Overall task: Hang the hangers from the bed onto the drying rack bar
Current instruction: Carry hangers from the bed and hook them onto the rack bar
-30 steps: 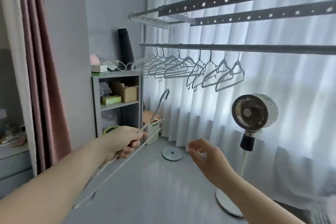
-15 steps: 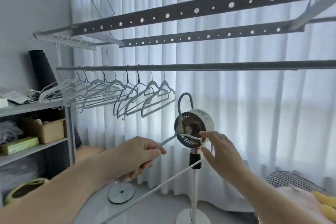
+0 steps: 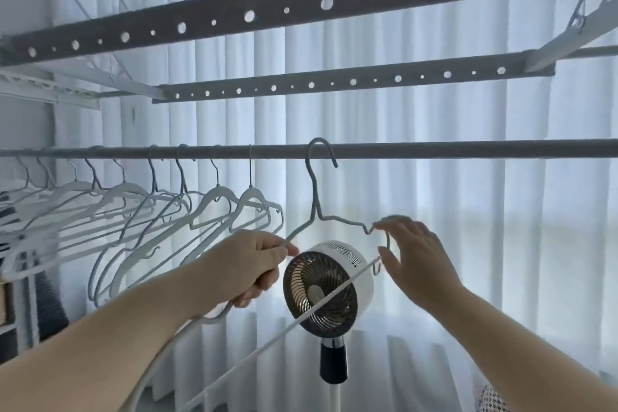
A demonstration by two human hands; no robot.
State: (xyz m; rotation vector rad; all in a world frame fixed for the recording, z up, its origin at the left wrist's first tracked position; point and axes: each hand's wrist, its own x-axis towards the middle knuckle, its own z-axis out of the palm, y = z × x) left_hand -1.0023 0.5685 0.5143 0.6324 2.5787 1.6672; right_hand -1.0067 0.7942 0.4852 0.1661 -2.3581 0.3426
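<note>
Thin pale-grey wire hanger (image 3: 313, 187) is up at the grey round drying rack bar (image 3: 468, 149), held in both hands. Its hook overlaps the bar with the top of the curve just above the bar and the tip just below; can't tell if it's actually seated on it or only in front. Left hand (image 3: 257, 264) is closed around the hanger's left shoulder, fingers curled over the wire. Right hand (image 3: 411, 254) has the bent right end between forefinger and thumb, other fingers loose; slightly blurred there. Hanger is tilted, left shoulder low and toward the camera, with the bottom rod running down-left past the left forearm. Row of white plastic hangers (image 3: 234, 207) hangs on the same bar to the left, nearest one near the held hook but apart from it. Round white fan on a stand (image 3: 329, 284) sits behind the hanger, between the hands. Two grey perforated rails (image 3: 301, 3) run overhead, white sheer curtain (image 3: 434, 211) behind everything.
</note>
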